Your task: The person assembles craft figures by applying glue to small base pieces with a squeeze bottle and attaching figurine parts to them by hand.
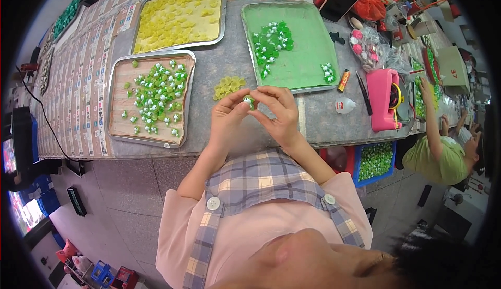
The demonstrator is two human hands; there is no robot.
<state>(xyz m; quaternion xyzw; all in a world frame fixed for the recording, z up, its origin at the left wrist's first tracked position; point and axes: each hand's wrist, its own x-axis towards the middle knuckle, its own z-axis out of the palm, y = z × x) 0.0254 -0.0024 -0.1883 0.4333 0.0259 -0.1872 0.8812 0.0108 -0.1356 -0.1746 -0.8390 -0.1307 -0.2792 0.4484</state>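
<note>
Between my two hands, just over the table's front edge, is a small green and white figure (pixel 249 101). My left hand (pixel 228 116) pinches it from the left, thumb and fingertips together. From the other side my right hand (pixel 279 112) closes its fingertips on the same piece. Just beyond my left fingers lies a small pile of translucent yellow-green petal-shaped pieces (pixel 228 86). To the left, a tray (pixel 116 101) lined with brown paper carries many similar green and white figures. A green-lined tray (pixel 308 44) beyond my right hand holds more green pieces in two clusters.
A tray of yellow pieces (pixel 180 17) stands at the far left. Rightward are a glue stick (pixel 344 80), a small white bottle (pixel 345 105), a dark pen-like tool (pixel 364 92) and a pink tape dispenser (pixel 383 101). A blue bin (pixel 360 168) sits below the edge. Another person (pixel 438 153) works at far right.
</note>
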